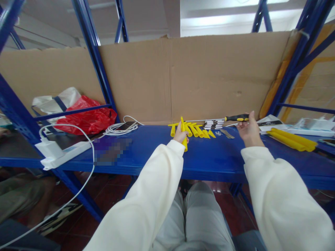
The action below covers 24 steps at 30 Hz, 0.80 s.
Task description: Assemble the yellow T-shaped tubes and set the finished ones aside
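Note:
My left hand is closed around a yellow tapered plastic piece, which stands nearly upright over the blue shelf. My right hand has the end of a black-and-yellow screwdriver handle between thumb and fingers. The screwdriver's long thin shaft runs left, close to the held yellow piece; whether its tip touches cannot be made out. Behind and right of my left hand lies a row of similar yellow pieces. Several white-and-black sticks lie beneath the shaft. Small metal bits and a flat grey-brown strip lie nearer my right hand.
Yellow long parts lie at the right beside papers. To the left are a coiled white cable, a power strip and a red plastic bag. Cardboard walls the back; blue posts frame the shelf.

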Motion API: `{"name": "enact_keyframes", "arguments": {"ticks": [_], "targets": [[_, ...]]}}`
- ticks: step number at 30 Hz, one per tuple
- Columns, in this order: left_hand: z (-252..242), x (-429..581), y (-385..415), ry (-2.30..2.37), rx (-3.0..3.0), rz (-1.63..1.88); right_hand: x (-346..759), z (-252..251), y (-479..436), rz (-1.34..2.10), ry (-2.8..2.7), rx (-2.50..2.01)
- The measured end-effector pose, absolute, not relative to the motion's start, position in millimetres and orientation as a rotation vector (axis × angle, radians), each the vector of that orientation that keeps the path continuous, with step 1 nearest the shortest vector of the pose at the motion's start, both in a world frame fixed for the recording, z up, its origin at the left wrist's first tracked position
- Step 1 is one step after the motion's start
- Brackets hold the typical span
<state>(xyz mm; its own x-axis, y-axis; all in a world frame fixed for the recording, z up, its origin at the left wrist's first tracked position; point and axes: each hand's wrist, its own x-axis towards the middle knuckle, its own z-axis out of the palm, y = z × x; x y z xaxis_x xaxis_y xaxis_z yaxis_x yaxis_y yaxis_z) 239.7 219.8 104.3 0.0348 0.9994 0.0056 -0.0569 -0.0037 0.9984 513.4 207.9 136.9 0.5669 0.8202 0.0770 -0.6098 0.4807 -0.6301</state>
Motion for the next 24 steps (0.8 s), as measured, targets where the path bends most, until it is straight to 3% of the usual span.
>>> {"name": "enact_keyframes", "arguments": {"ticks": [24], "targets": [[103.4,238.4,223.1,1.133,1.113,1.244,523.7,130.6,219.4,0.855,-0.453,-0.668]]}}
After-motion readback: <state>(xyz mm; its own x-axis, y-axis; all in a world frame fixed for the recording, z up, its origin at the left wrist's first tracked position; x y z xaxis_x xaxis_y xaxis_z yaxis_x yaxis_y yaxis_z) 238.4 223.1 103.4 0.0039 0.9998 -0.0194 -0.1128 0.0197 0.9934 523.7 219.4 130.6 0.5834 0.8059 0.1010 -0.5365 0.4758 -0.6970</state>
